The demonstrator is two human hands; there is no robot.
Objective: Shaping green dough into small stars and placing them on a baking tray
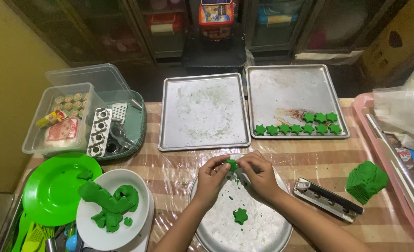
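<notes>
Round metal tray [263,233] with one green dough star [240,216] sits closest to us; above it our left hand [212,176] and right hand [259,173] pinch a small green dough piece [232,164] in a shared grip.

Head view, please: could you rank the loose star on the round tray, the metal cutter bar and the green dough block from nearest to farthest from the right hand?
1. Loose star, below the right hand.
2. Metal cutter bar, to its right.
3. Green dough block, farther right.
</notes>
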